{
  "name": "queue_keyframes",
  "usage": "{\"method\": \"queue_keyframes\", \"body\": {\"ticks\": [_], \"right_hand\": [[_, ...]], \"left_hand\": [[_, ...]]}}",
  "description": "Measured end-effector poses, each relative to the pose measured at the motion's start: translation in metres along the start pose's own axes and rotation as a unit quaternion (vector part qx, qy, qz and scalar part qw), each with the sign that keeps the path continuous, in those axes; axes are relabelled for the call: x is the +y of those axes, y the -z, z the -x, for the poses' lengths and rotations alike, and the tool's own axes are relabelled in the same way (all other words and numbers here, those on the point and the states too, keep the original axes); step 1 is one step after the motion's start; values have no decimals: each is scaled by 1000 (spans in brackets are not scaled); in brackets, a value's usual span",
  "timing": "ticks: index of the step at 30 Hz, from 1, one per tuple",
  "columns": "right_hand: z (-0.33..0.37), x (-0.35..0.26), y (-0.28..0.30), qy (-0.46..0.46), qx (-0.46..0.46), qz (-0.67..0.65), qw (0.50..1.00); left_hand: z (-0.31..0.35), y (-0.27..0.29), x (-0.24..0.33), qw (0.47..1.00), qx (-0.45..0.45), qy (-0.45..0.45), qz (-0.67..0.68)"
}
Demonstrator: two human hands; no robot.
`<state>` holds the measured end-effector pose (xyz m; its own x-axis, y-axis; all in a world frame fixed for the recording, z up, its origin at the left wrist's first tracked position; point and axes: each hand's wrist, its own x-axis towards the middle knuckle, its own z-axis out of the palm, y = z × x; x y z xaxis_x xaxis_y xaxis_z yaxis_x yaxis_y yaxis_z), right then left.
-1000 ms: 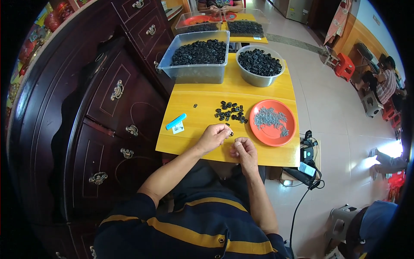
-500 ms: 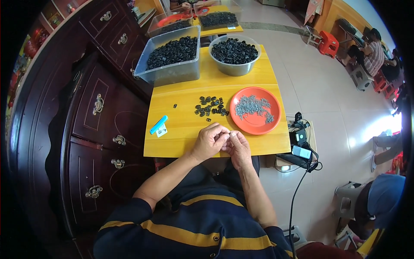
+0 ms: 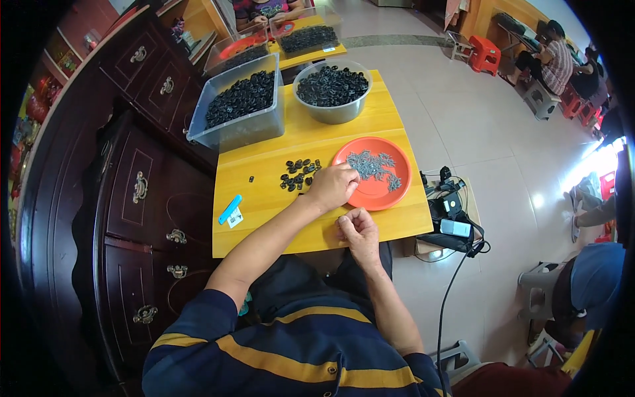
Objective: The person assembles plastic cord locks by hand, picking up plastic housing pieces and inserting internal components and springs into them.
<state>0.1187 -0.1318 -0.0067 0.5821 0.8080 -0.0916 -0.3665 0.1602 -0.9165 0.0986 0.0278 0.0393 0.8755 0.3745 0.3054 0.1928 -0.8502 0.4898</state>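
Note:
My left hand point(image 3: 335, 187) reaches across to the left rim of a round orange-red plate point(image 3: 376, 201), its fingers curled together. On the plate lies a loose heap of small thin grey pieces point(image 3: 370, 163). Nearer the table's front edge, my right hand point(image 3: 360, 237) is closed in a pinch, thumb against fingers. Whatever either hand may hold is too small or hidden to make out. Beside my left hand, several small black oval plastic pieces point(image 3: 294, 177) lie scattered on the yellow table point(image 3: 278, 228), partly covered by that hand.
A clear rectangular bin point(image 3: 248, 129) and a round tub point(image 3: 333, 114) of black pieces stand at the back. A light-blue tool point(image 3: 230, 208) lies at left; a single black piece point(image 3: 251, 179) is behind it. Dark drawers point(image 3: 142, 192) flank the left; cabled devices point(image 3: 453, 218) sit at right.
My hands, together in front of the plate before, are now apart. The left has moved forward and right to the plate; the right stays near the front edge. The whole view has shifted slightly.

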Motion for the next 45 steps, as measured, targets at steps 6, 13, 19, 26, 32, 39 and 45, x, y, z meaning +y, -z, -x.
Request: {"method": "queue_keyframes", "body": {"ticks": [6, 13, 19, 26, 32, 39, 45], "right_hand": [[0, -2, -1, -3, 12, -37, 999], [-3, -3, 5, -37, -21, -66, 997], [-2, -5, 8, -59, -20, -26, 998], [-2, -4, 10, -49, -35, -33, 998], [-3, 2, 6, -46, -27, 13, 998], [-1, 3, 3, -10, -5, 35, 999], [0, 1, 1, -10, 4, 34, 999]], "left_hand": [[-19, -13, -10, 994, -61, -37, -76], [-37, -6, -16, 976, -161, -101, -104], [-48, -6, -26, 960, -199, -159, -116], [-53, -4, -25, 942, -222, -213, -133], [-60, -7, -22, 916, -264, -228, -197], [-40, 10, -11, 955, -193, -185, -131], [20, 39, -4, 988, 44, -39, 141]]}}
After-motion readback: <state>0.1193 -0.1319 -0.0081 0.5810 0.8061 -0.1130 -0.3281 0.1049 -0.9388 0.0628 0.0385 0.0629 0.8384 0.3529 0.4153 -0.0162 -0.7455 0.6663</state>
